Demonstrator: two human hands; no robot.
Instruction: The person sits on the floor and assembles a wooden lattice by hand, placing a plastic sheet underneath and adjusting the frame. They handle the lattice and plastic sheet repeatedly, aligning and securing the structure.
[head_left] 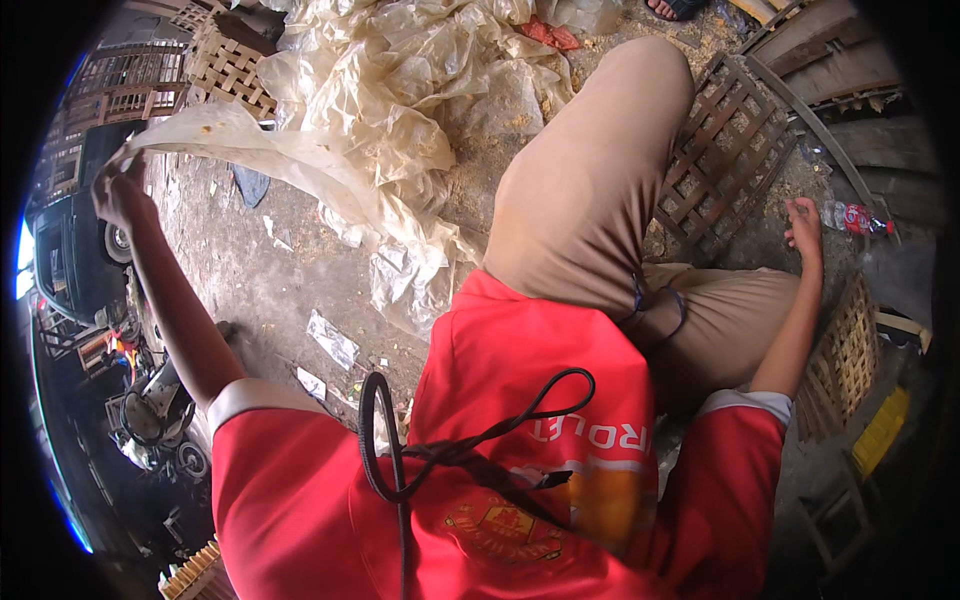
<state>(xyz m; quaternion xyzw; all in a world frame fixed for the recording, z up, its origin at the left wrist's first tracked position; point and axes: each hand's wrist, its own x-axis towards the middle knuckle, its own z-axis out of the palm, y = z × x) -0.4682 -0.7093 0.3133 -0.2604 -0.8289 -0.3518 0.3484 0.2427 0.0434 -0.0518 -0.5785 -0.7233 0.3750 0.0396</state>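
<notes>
Out to the far left, my left hand (125,190) is closed on one end of a clear plastic sheet (255,145). The sheet stretches taut from my fingers toward a large crumpled heap of the same plastic (370,110) in front of me. My right hand (803,230) hangs beside my bent leg, its fingers loosely apart and holding nothing. Close to it, a clear plastic bottle (858,218) with a red label and red cap lies on its side.
Woven bamboo panels lie at the right (730,150) and lower right (850,350); a woven basket (230,70) stands far left. Scraps litter the floor (270,270). A dark vehicle (80,220) and a motorbike (150,410) stand left. Someone's sandalled foot (672,9) shows at the top.
</notes>
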